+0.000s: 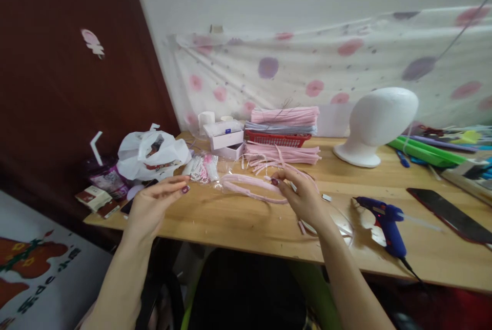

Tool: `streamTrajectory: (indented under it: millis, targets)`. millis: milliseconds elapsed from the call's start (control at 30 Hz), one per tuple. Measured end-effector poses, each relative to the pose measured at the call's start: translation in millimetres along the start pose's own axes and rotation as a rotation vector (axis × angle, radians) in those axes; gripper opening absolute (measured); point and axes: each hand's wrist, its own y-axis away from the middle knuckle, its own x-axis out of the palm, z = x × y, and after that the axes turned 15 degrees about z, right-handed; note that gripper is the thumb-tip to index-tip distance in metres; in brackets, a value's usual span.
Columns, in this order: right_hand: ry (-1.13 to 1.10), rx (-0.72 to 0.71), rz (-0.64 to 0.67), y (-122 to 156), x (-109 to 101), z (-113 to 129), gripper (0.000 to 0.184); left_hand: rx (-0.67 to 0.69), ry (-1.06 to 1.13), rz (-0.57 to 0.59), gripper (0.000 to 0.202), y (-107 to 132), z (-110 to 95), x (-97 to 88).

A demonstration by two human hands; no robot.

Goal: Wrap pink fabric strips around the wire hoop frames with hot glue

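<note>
My left hand (157, 206) is raised over the left front of the table, thumb and fingers pressed together. Anything between its fingertips is too fine to make out. My right hand (302, 198) pinches with thumb and forefinger above the right end of a pale pink hoop (249, 180), which looks like a headband. A tiny whitish bit shows at those fingertips, its kind unclear. Behind the hand curves a thin pink strip (280, 155). Between my hands and farther back lie clear packets of white and pink beads or trim (203, 168).
Bundled pink pipe cleaners (284, 153) lie before a red basket (279, 139). White boxes (226, 140) and a plastic bag (151, 156) stand left. On the right are a foam head (378, 125), a blue glue gun (388, 222) with its cord, and a dark phone (449, 214).
</note>
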Motion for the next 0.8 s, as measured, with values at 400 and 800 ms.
streamTrajectory:
  millis: [400,800]
  targets:
    - [-0.023,0.005,0.018,-1.7,1.1,-1.5,0.013,-0.047,-0.129,0.182,0.059,-26.6,-15.3,5.9]
    - [-0.03,0.031,0.049,1.5,-1.1,5.4,0.012,0.09,-0.271,0.102,0.068,-16.5,-15.9,15.2]
